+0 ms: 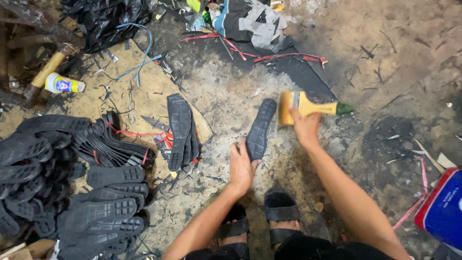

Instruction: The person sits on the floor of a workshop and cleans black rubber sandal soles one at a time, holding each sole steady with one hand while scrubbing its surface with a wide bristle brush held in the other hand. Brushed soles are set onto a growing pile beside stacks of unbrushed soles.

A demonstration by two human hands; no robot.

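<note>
Pinning black shoe sole [260, 129] to floor, left hand [241, 168] fingers closed on heel; right hand [305, 127] gripping paintbrush [308, 107].

white bottle [65, 84], yellow-blue label | upper left | red-blue container [442, 212] (cropped) | lower right

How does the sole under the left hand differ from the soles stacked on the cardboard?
The held sole lies single on the bare floor, pinned by the left hand; the stacked soles sit bundled on cardboard, untouched. Both are black with gridded tread.
</note>
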